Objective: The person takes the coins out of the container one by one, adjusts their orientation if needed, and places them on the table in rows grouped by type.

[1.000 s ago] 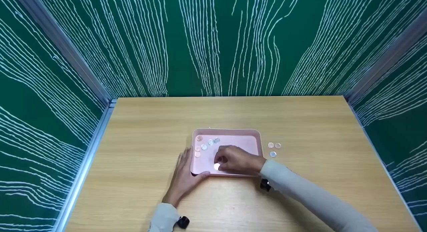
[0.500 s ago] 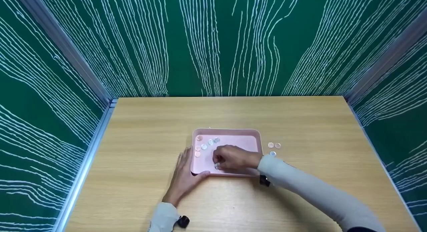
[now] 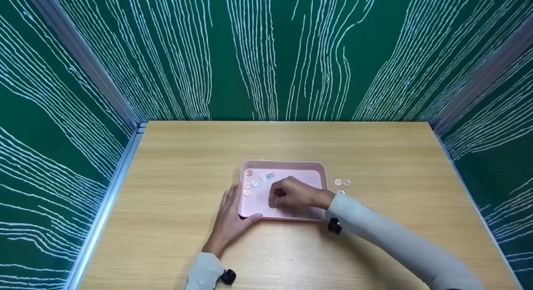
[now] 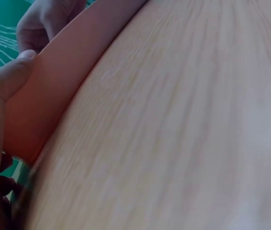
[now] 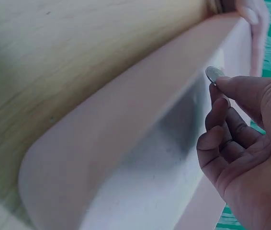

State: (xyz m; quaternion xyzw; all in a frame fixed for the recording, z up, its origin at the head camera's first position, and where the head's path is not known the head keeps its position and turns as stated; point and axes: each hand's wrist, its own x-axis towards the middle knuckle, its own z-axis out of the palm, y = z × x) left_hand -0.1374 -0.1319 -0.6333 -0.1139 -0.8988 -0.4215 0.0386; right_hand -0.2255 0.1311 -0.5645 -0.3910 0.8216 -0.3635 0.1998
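My right hand (image 3: 293, 194) is over the pink tray (image 3: 297, 174), near its front middle. In the right wrist view its thumb and index finger pinch a silver coin (image 5: 214, 74) by the edge, the other fingers curled; the head view hides this coin. My left hand (image 3: 228, 220) lies against the tray's front left corner, fingers stretched along the left side and thumb on the front rim. Inside, at the left, are copper-coloured coins (image 3: 247, 193) near the wall and silver coins (image 3: 255, 183) in a slanting row.
Right of the tray, two copper-coloured coins (image 3: 337, 182) and a silver coin (image 3: 341, 192), partly covered by the right sleeve, lie on the wooden table (image 3: 200, 148). Green walls with white lines (image 3: 291, 52) enclose the back and sides.
The coin at the right fingertips showed in the earlier head views and is now hidden there. The right hand has turned and lifted slightly. My left hand keeps its place.
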